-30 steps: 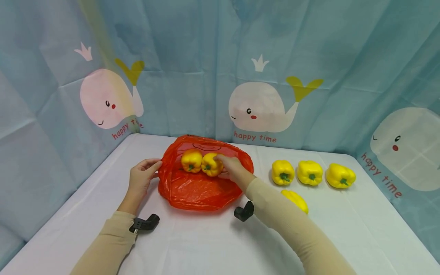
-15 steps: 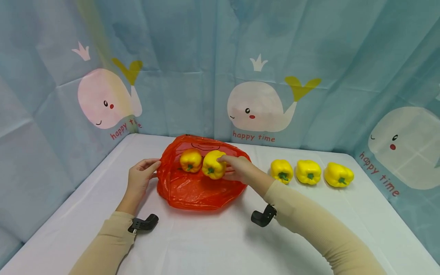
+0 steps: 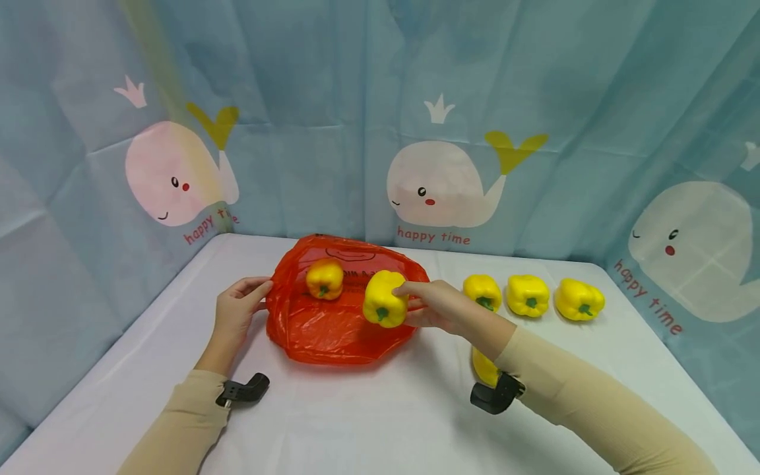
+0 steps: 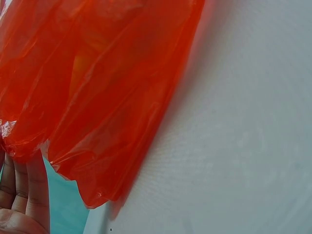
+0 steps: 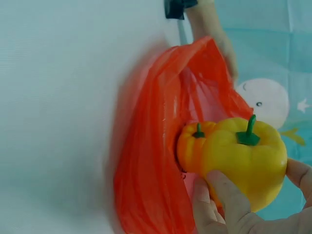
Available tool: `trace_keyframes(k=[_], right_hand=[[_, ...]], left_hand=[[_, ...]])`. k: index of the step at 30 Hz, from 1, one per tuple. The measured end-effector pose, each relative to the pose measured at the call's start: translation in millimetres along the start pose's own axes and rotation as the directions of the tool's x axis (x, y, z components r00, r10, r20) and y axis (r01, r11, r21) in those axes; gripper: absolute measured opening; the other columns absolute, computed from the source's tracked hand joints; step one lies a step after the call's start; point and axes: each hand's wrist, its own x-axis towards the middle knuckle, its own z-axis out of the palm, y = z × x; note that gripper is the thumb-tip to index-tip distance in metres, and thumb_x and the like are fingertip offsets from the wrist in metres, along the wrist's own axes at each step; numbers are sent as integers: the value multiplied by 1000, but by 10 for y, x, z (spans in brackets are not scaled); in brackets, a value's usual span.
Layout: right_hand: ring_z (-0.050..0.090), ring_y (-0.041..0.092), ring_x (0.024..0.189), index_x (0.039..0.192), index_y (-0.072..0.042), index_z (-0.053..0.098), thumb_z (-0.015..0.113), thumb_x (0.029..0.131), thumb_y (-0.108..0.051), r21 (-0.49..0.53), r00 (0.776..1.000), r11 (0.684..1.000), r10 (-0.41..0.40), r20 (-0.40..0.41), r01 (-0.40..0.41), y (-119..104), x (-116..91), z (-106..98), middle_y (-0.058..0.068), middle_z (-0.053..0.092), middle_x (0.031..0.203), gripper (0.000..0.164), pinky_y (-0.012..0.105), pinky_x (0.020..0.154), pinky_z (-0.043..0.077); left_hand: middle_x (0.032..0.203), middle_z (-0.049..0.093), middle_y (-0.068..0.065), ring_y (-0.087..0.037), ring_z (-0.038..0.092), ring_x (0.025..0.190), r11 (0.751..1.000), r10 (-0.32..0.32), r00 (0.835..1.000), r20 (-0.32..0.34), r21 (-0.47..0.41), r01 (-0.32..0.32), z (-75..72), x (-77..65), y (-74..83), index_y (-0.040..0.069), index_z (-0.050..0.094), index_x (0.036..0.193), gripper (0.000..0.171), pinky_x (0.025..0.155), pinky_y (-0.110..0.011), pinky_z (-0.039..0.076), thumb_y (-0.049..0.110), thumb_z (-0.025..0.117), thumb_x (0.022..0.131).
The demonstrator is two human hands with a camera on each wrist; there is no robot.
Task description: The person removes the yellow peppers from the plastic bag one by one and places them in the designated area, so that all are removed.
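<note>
My right hand (image 3: 436, 305) grips a yellow bell pepper (image 3: 382, 300) by its right side, thumb on top, over the right part of an open red plastic bag (image 3: 332, 333). In the right wrist view the same bell pepper (image 5: 248, 161) has its green stem upward, between thumb and fingers. A second yellow bell pepper (image 3: 324, 278) lies inside the bag towards the back. At the bag's left edge my left hand (image 3: 236, 313) pinches the rim. The left wrist view has the bag's outer wall (image 4: 107, 97) and the fingers of the left hand (image 4: 24, 195) at its lower end.
On the white table (image 3: 332, 422), a row of yellow bell peppers (image 3: 528, 295) stands right of the bag. Another pepper (image 3: 485, 366) lies nearer, partly hidden by my right arm. A blue curtain (image 3: 320, 132) with whale prints hangs behind the table.
My right hand has drawn a bell pepper away from its neighbour in the bag, moving it right, nearer and up. The left hand keeps its hold on the rim.
</note>
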Motion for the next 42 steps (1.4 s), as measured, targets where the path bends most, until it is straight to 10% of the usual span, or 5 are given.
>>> trace_keyframes(k=[42], right_hand=[[68,17,106,145,2,27,53,99,-28,-75,989,989,-121,88,128,239,-819,-1205,6,59,121,61,39,103,52]], left_hand=[[84,72,18,-1,67,75,1000,-18,1000,16,12,18,-24,18,-30,16,73,102,14,68,-15,58,26,72,92]])
